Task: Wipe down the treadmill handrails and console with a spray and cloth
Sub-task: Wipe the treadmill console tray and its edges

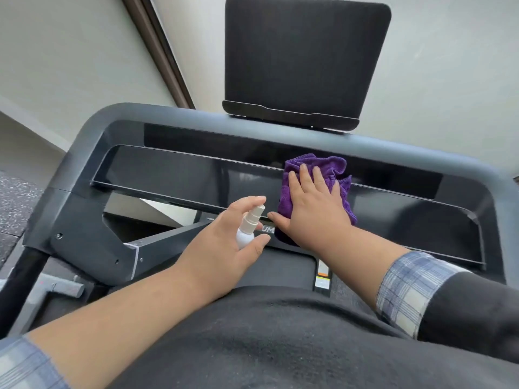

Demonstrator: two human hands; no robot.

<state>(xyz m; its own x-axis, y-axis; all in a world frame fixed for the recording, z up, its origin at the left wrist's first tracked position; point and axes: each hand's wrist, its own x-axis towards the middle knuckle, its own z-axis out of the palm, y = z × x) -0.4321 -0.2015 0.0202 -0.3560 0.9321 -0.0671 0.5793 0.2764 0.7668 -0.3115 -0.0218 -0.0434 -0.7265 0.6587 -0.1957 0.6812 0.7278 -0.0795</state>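
Note:
The dark treadmill console [179, 178] spans the middle of the head view, with a glossy black panel and a grey handrail frame [84, 136] curving around it. A purple cloth [334, 169] lies on the panel's centre. My right hand [311, 203] presses flat on the cloth with straight fingers. My left hand [224, 237] grips a small white spray bottle [248, 228] just left of the cloth, nozzle pointing up toward the console, index finger over its top.
A black tablet holder [303, 57] stands above the console. The treadmill belt [280, 270] lies below the panel, with my dark-clothed body in front. Grey walls rise behind, and speckled flooring [11, 203] shows at the left.

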